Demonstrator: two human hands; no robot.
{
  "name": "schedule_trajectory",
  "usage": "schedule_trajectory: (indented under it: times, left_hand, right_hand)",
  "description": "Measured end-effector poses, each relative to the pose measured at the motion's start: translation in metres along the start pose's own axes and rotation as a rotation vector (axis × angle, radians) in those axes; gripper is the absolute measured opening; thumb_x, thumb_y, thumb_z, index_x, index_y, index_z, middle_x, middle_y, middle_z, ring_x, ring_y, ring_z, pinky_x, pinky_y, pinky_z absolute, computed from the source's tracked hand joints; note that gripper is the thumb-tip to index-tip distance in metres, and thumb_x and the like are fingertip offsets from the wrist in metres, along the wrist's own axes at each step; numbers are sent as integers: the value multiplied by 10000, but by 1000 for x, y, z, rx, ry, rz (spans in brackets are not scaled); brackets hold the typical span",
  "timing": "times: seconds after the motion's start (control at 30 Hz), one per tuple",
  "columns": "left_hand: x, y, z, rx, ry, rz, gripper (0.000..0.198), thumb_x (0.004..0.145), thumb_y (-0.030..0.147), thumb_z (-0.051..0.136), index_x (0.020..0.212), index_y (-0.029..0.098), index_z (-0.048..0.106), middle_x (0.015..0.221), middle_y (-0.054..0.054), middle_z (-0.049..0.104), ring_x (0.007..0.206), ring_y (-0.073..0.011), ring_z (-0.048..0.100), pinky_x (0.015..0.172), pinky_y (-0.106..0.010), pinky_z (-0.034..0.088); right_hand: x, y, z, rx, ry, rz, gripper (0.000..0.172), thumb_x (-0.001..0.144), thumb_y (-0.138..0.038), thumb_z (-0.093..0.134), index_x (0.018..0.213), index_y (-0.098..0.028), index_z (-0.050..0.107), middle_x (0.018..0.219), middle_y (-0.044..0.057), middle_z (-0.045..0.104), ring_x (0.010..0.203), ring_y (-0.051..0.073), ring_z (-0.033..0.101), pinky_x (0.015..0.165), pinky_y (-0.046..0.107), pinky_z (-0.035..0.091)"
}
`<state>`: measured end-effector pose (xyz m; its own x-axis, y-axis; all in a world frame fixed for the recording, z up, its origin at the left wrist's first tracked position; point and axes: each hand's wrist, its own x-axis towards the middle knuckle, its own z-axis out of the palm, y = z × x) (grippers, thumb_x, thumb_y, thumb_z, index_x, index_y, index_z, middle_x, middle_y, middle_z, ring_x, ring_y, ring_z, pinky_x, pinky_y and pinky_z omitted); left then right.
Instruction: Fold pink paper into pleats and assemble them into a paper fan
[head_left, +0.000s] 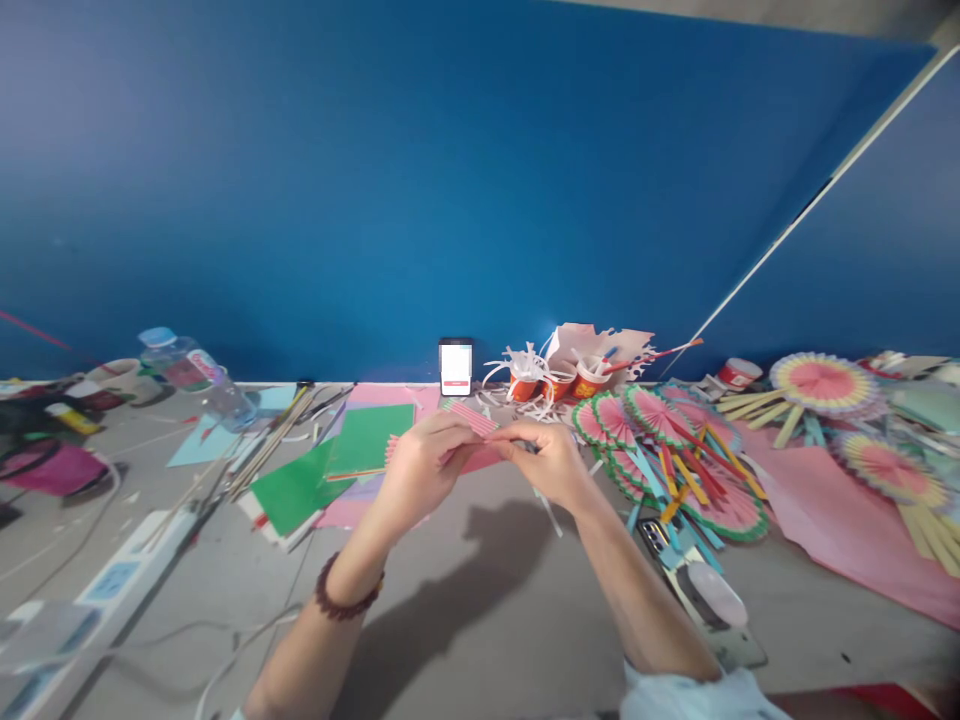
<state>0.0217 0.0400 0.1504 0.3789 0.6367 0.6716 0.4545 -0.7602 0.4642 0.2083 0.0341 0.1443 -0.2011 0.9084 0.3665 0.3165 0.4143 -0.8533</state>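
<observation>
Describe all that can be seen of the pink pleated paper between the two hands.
The pleated paper is a pink strip, folded into narrow ridges. It is held above the grey table. The left hand pinches one end and the right hand the other; fingers hide part of it.

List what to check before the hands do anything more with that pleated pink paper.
1. Grip on both ends: ok. The left hand and the right hand each pinch the pleated pink paper.
2. Paper lifted off the table: ok, the hands' shadow falls on bare surface below.
3. Pleats even and closed: cannot tell, too blurred.
4. Paper fans clear of the right hand: ok, they lie apart to its right.
5. Green sheets clear of the left hand: cannot tell, the hand overlaps them in view.
</observation>
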Motion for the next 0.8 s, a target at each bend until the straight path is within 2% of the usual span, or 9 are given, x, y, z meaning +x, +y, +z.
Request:
schedule_trajectory:
  times: [0.17,0.4,0.6,0.8]
  left_hand:
    - [0,1,-1,-35,13,-24,128,861,127,550,815,176,658,781,-40,655,737,-139,604,662,-236,472]
    - [0,-5,-12,-86,-148,-199,127,854,166,558,833,179,683,795,-52,671,703,-144,604,616,-237,463]
    - [0,-10,-27,-34,-136,-252,111,814,143,592,744,180,669,746,-38,661,685,-142,594,603,-238,449]
    - [0,-11,-22,-21,-134,-251,151,792,106,566,684,176,646,678,-21,642,624,-125,564,562,-218,418]
  right_hand:
    - [-1,-2,-4,-18,-60,7,230,863,-282,554,970,-215,745,860,23,752,785,189,687,717,273,528]
    - [-1,-1,-7,-136,51,-22,234,849,-206,522,908,-195,748,815,28,746,758,178,683,710,247,506]
    - [1,2,-15,-129,75,-5,229,860,-309,538,898,-193,732,861,44,749,802,211,683,725,290,514]
    - [2,1,-18,-128,68,9,239,867,-338,537,887,-195,727,889,52,751,848,221,687,749,294,511]
